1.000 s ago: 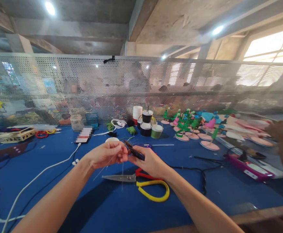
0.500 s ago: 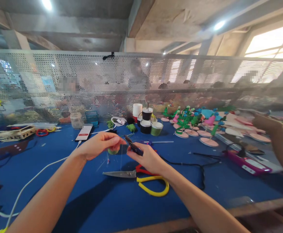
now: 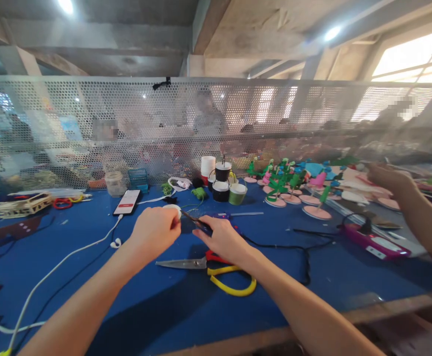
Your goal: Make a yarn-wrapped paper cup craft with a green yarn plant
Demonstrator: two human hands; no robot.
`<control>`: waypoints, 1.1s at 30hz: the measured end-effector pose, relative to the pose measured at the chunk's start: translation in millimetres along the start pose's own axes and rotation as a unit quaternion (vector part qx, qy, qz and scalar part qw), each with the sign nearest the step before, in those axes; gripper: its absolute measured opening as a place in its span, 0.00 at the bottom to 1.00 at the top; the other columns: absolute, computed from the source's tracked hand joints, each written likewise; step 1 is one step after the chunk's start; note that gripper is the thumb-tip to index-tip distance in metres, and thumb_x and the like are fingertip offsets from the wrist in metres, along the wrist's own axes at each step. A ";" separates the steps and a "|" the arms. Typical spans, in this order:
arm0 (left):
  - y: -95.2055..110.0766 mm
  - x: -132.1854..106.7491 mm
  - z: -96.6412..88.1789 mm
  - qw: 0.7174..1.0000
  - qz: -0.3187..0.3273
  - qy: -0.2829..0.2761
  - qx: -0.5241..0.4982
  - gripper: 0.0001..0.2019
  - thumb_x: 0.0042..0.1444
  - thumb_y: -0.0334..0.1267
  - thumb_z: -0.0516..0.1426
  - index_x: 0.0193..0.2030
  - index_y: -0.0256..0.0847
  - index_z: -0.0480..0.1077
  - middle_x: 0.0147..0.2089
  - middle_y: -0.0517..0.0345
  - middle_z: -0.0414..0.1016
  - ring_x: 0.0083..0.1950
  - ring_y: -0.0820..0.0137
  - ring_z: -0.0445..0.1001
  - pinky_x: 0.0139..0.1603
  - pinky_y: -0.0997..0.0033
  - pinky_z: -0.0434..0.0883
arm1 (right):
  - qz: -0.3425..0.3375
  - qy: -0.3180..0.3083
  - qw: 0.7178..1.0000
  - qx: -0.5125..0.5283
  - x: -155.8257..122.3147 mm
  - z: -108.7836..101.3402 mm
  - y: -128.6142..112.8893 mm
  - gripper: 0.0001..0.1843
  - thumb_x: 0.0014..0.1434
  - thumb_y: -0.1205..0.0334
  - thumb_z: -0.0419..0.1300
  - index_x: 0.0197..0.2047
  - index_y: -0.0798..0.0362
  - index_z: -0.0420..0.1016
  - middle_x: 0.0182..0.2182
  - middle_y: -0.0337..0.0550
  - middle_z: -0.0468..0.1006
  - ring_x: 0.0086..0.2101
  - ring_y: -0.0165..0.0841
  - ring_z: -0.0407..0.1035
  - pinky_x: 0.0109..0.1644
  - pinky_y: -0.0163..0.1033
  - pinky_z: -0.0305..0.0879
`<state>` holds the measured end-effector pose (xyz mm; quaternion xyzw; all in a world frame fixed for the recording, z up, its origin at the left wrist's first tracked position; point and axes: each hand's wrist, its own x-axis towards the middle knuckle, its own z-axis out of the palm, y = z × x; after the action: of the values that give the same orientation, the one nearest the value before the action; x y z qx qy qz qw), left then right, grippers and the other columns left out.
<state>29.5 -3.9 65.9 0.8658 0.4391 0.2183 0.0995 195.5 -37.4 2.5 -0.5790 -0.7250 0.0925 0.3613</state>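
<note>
My left hand [image 3: 154, 228] is closed in front of me, its fingers wrapped round a small cup [image 3: 172, 209]. Only the cup's white rim and inside show past the knuckles. My right hand [image 3: 223, 237] grips a dark, slim-jawed hand tool [image 3: 201, 223] that looks like small pliers or snips. Its tips reach to the edge of the cup, and whether they touch it I cannot tell. Below the hands lie large scissors [image 3: 182, 264] with one red and one yellow handle, blades pointing left.
Small buckets [image 3: 237, 194] and stacked white cups [image 3: 208, 165] stand behind my hands. Green figures on pink discs [image 3: 317, 212] fill the right. A phone [image 3: 127, 201] on a white cable lies left; a purple power strip [image 3: 377, 244] lies right. Another person's arm [image 3: 416, 198] reaches in from the right.
My left hand has turned so its back faces me, and the cup's white inside now shows. The tool's tips have moved to the cup's edge. The other person's hand has shifted left.
</note>
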 end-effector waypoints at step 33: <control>-20.4 10.5 2.8 0.903 -0.018 -0.186 -0.388 0.09 0.45 0.38 0.57 0.23 0.35 0.64 0.22 0.63 0.66 0.25 0.78 0.62 0.28 0.76 0.60 | -0.034 -0.079 0.987 0.137 -3.3 -3.1 -3.6 0.10 0.51 0.59 0.54 0.34 0.57 0.70 0.27 0.39 0.72 0.28 0.28 0.63 0.33 0.32 0.59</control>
<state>21.6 16.7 59.0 0.7754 0.3091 0.2046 0.5112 195.0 -42.4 5.4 -0.4895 -0.7513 0.2243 0.3816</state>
